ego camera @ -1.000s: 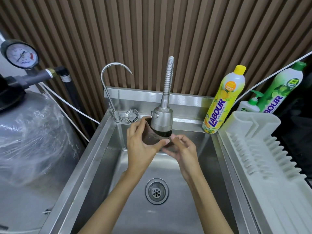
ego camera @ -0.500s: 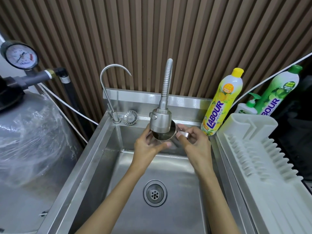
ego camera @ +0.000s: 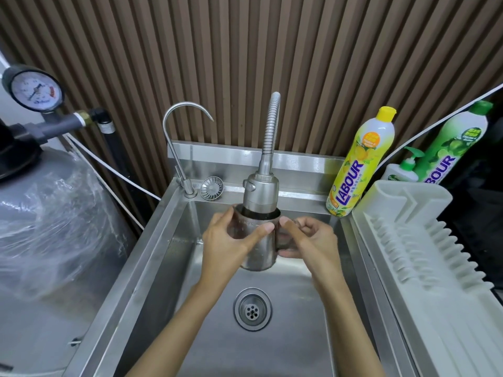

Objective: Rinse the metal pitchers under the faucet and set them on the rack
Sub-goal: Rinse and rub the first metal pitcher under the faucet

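Your left hand (ego camera: 226, 240) is clamping the cylindrical steel pitcher (ego camera: 258, 253), right hand (ego camera: 309, 238) pinching its handle (ego camera: 285, 240) (probably wet); bumping the silver faucet head (ego camera: 261, 191) above your fingers is risking a slip.

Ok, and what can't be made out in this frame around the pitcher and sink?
Head view only.
Inside of the pitcher: the faucet head covers its mouth, so neither contents nor water flow show.
Handle of the pitcher: mostly hidden by the right hand; the left hand wraps the body.
The rack: cut off by the right and bottom edges.
Reading on the pressure gauge: too small.
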Action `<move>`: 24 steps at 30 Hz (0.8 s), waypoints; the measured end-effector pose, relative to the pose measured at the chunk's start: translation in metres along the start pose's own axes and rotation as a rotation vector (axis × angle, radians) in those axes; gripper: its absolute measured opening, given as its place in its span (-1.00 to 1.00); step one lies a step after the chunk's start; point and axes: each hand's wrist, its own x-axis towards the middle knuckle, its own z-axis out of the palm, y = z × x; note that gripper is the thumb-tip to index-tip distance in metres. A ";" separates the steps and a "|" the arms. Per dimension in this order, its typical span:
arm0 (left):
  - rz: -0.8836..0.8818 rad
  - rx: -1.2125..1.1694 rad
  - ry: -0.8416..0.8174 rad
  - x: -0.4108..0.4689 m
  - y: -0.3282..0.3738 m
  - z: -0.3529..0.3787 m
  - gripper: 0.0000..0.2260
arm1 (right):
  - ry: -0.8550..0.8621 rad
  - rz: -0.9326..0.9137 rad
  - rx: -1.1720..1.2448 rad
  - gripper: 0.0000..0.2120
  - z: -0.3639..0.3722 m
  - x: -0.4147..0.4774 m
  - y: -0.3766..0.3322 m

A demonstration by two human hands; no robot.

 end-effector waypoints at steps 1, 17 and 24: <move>-0.027 -0.038 -0.036 -0.001 -0.002 0.001 -0.52 | 0.059 -0.082 -0.147 -0.73 -0.002 -0.001 -0.003; 0.234 -0.057 0.089 0.012 0.008 -0.007 -0.37 | -0.246 0.048 0.542 -0.82 0.026 0.011 0.030; -0.011 0.158 0.075 0.004 0.000 -0.003 -0.49 | -0.028 0.091 0.079 -0.77 0.010 0.003 0.005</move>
